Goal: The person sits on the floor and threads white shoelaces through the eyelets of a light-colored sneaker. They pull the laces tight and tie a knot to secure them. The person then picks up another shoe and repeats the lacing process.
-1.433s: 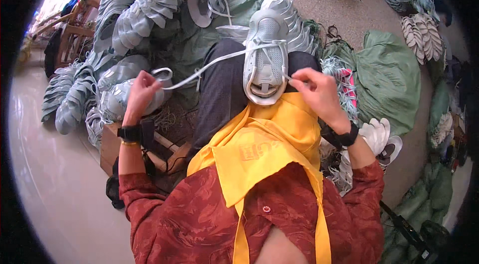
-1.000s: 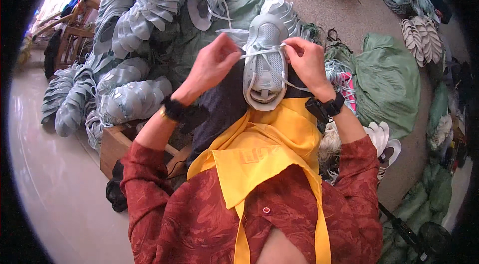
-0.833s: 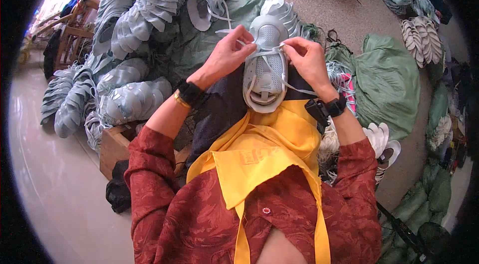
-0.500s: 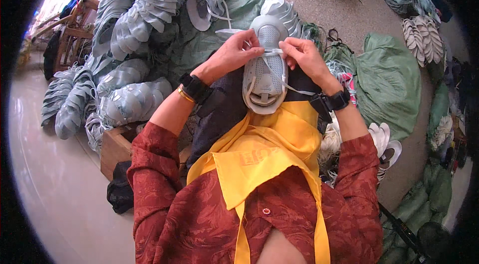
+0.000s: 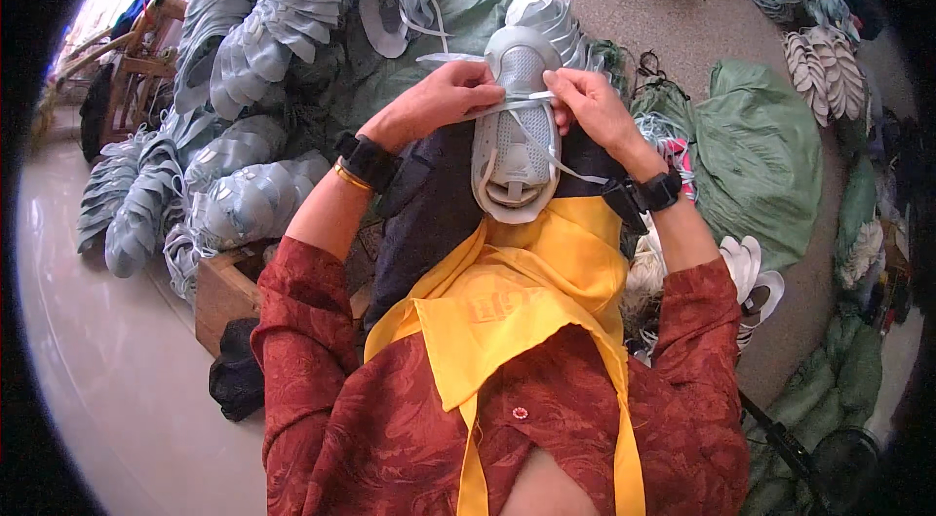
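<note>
Pinching lace (image 5: 525, 102) between fingers (image 5: 568, 85)

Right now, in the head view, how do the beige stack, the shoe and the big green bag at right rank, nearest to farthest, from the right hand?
From the right hand:
1. Shoe: on the lap, right beside the hand, to its left.
2. Green bag: off to the right.
3. Beige stack: upper right, past the bag.

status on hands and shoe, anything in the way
Left grip and right grip pinching pale lace. Shoe upper on lap. Loose lace end trailing right, blocking nothing visible.
</note>
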Demonstrator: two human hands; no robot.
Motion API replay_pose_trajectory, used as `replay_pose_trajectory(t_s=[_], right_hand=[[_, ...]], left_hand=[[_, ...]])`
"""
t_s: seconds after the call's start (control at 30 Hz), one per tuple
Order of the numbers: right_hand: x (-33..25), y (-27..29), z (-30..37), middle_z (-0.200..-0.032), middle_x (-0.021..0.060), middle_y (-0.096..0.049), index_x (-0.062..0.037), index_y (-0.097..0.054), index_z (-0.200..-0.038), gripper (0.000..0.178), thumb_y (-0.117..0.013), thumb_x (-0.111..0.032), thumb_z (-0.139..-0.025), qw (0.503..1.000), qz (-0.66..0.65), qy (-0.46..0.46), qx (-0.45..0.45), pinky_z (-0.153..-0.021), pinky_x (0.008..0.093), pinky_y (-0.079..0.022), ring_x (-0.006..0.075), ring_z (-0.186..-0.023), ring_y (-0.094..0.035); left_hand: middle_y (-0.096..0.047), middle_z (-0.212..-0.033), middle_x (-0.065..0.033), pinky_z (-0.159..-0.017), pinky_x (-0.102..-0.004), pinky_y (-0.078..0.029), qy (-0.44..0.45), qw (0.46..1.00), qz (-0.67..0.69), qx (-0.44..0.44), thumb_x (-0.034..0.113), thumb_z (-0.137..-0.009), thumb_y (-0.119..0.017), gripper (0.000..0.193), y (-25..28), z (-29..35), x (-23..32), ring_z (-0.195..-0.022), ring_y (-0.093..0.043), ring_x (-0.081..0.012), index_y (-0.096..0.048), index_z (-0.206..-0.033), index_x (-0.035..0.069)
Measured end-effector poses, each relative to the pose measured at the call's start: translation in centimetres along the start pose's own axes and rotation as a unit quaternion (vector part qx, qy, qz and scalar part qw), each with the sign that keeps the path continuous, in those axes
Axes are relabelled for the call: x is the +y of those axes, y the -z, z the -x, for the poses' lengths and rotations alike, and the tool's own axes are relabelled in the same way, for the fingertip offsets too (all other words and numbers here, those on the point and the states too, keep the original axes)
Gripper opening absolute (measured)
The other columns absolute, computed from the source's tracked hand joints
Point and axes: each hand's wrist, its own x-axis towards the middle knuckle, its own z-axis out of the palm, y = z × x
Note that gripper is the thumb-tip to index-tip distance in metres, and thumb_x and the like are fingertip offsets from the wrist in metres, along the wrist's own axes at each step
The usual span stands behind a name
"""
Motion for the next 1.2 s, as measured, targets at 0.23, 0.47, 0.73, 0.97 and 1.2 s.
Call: replay_pose_trajectory(t_s=[0.23, 0.47, 0.73, 0.97, 1.2], right_hand=[[0.4, 0.0, -0.6, -0.065, -0.0006, -0.058, -0.0034, -0.060, -0.080, 0.042, -0.055, -0.037, -0.104, 1.000, 0.009, -0.022, -0.004, -0.053, 0.0255, -0.050, 0.0079, -0.056, -0.057], [-0.2, -0.6, 0.6, -0.075, 0.0014, -0.063, -0.0016, -0.061, -0.087, 0.033, -0.063, -0.031, -0.101, 0.993, -0.103, -0.014, 0.052, -0.055, 0.0231, -0.052, 0.0080, -0.060, -0.059], [-4.2, -3.4, 6.2, -0.078, 0.0089, -0.060, -0.0024, -0.065, -0.080, 0.019, -0.079, -0.015, -0.081, 0.944, 0.271, 0.160, 0.104, -0.058, 0.0330, -0.049, 0.0201, -0.062, -0.061], [-4.3, -3.5, 6.2, -0.073, 0.0091, -0.063, 0.0007, -0.060, -0.081, 0.017, -0.071, -0.010, -0.089, 0.966, 0.214, 0.082, 0.117, -0.054, 0.0336, -0.050, 0.0175, -0.059, -0.063], [-3.7, -3.1, 7.0, -0.068, 0.0050, -0.063, 0.0013, -0.059, -0.085, 0.016, -0.066, -0.010, -0.094, 0.990, 0.104, -0.007, 0.099, -0.046, 0.0244, -0.048, 0.0086, -0.054, -0.062]], left_hand=[[-0.048, -0.080, 0.0091, -0.062, -0.0186, -0.035, -0.008, 1.000, 0.022, 0.007, 0.028, -0.103, -0.061, 0.025, 0.3, -0.2, -1.4, -0.072, -0.042, -0.0014, -0.058, -0.087, 0.009], [-0.050, -0.083, 0.0082, -0.065, -0.0183, -0.039, -0.049, 0.998, 0.034, 0.026, 0.015, -0.095, -0.069, 0.013, -0.2, -0.2, -1.7, -0.075, -0.045, -0.0015, -0.058, -0.094, 0.008], [-0.051, -0.087, 0.0059, -0.070, -0.0203, -0.043, -0.117, 0.986, -0.028, 0.112, 0.008, -0.095, -0.066, 0.010, -1.3, 0.1, -2.5, -0.080, -0.048, -0.0028, -0.057, -0.099, 0.005], [-0.052, -0.088, 0.0037, -0.069, -0.0215, -0.043, -0.146, 0.975, -0.064, 0.153, 0.007, -0.096, -0.063, 0.010, -1.8, -0.1, -3.1, -0.079, -0.048, -0.0047, -0.056, -0.102, 0.004], [-0.061, -0.089, -0.0099, -0.074, -0.0332, -0.051, -0.162, 0.958, -0.107, 0.212, 0.006, -0.092, -0.061, 0.012, -3.1, 0.1, -2.8, -0.082, -0.060, -0.0192, -0.056, -0.101, 0.000]])
